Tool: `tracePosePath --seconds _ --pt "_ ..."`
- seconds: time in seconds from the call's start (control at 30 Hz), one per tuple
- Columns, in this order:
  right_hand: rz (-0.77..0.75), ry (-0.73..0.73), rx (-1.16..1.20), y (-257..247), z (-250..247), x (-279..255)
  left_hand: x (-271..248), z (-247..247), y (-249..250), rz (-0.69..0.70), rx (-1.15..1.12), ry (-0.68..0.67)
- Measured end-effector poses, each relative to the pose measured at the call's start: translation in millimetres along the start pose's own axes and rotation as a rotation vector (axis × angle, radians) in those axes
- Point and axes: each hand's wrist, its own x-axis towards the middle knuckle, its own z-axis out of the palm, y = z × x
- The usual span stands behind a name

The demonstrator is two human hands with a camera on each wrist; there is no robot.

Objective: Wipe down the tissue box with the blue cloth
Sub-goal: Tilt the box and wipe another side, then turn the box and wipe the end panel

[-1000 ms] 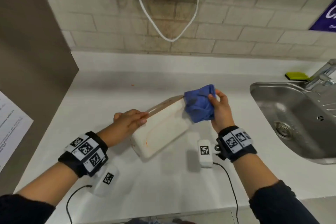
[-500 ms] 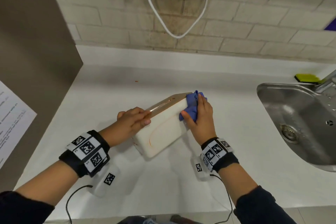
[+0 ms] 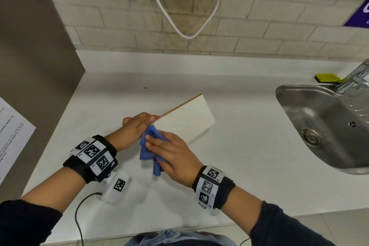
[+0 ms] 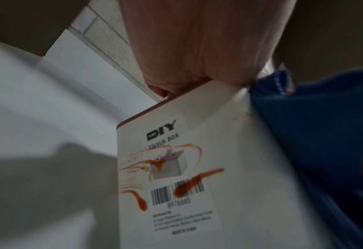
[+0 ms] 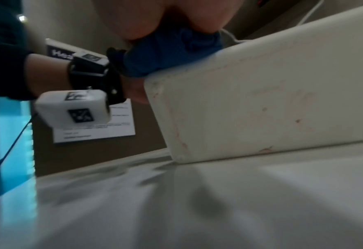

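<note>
Tissue box (image 3: 185, 118) sits tilted on the table (image 3: 239, 156), roughly mid-table, left of the sink (image 3: 319, 126), resting on 1 long lower edge. Left hand (image 3: 135, 128) grips its near-left end, fingers curled over the top edge. Right hand (image 3: 169, 152) presses the blue cloth (image 3: 147, 146) flat onto the near-left part of the upward face, fingers fairly straight. Step in hand: wiping that face, likely mid-stroke. Orange smears (image 4: 186, 187) remain on the label end (left wrist view). Next move probably calls for turning the box or moving the cloth round to that end, left hand keeping it steady.
</note>
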Motion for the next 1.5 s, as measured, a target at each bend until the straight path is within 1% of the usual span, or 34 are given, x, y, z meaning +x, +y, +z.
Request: tracePosePath --seconds 0.07,0.1,0.13,0.17,0.2,0.3,0.4,0.5,0.53,0.57,0.6,0.63,0.67,0.73,0.8,0.87,0.9,0.93,0.97,1.0,1.03,1.07,1.1,1.13,1.17,1.23,1.27,1.3,1.33,1.37,1.43,1.5 --pt "-0.157 -0.128 -0.052 4 -4 -8 1 0 0 0.018 0.053 -0.023" --pt "-0.202 -0.192 -0.074 7 -9 -12 2 1 1 0.033 0.083 -0.026" --pt "-0.21 -0.239 -0.083 12 -14 -17 3 2 0 0.044 0.107 -0.028" --pt "-0.185 -0.263 -0.084 18 -20 -23 4 2 0 0.049 0.116 -0.022" --pt "-0.131 -0.255 -0.077 25 -27 -31 5 3 -1 0.044 0.11 -0.012" --pt "0.132 -0.093 -0.045 52 -55 -52 4 2 -4 0.023 0.083 -0.004" --pt "0.408 0.1 0.081 74 -75 -52 0 5 5 -0.001 0.08 0.0" --pt "0.617 0.403 0.2 77 -63 -27 -3 7 13 0.007 0.088 0.042" --pt "0.665 0.482 0.197 72 -56 -17 -4 8 13 0.009 0.098 0.043" --pt "0.691 0.519 0.157 65 -48 -9 -4 9 12 0.006 0.104 0.041" --pt "0.686 0.51 0.101 54 -40 -2 -4 10 10 0.002 0.104 0.047" --pt "0.651 0.466 0.056 43 -33 3 -3 11 7 0.002 0.105 0.059" --pt "0.588 0.39 0.034 32 -26 5 -2 12 5 0.003 0.104 0.076" --pt "0.392 0.195 0.009 13 -14 1 0 11 5 -0.015 0.089 0.102" --pt "0.215 0.045 -0.01 3 -8 -13 1 11 6 -0.017 0.094 0.101" --pt "0.098 -0.055 -0.029 9 -17 -31 -1 14 9 0.021 0.168 0.111" --pt "0.067 -0.089 -0.068 14 -25 -42 -4 18 12 0.041 0.218 0.123" --pt "0.082 -0.1 -0.107 24 -34 -56 -7 24 16 0.05 0.272 0.132" --pt "0.145 -0.076 -0.11 30 -44 -68 -11 32 20 0.052 0.335 0.138" --pt "0.255 -0.009 -0.055 33 -54 -79 -15 41 24 0.045 0.414 0.15" --pt "0.423 0.117 0.089 33 -65 -87 -18 53 30 0.04 0.516 0.168" --pt "0.612 0.277 0.296 32 -75 -94 -19 67 38 0.03 0.616 0.168" --pt "0.769 0.443 0.475 33 -84 -100 -22 82 46 -0.004 0.683 0.138" --pt "0.903 0.605 0.588 35 -93 -104 -24 99 53 -0.042 0.745 0.115" --pt "0.989 0.726 0.61 37 -101 -109 -24 114 60 -0.064 0.787 0.094" --pt "1.073 0.887 0.63 45 -110 -119 -23 136 73 -0.077 0.786 0.077" --pt "1.104 0.936 0.663 51 -110 -124 -24 139 79 -0.09 0.774 0.052" --pt "1.131 0.953 0.699 54 -111 -126 -24 136 84 -0.105 0.752 0.021" --pt "1.162 0.961 0.777 55 -110 -127 -26 132 83 -0.063 0.72 0.033" --pt "1.185 0.965 0.859 57 -108 -128 -24 125 76 0.041 0.672 0.037" --pt "1.194 0.979 0.931 53 -105 -125 -25 98 61 0.209 0.54 -0.094" --pt "1.192 1.012 0.999 48 -103 -123 -24 66 48 0.329 0.594 -0.168"
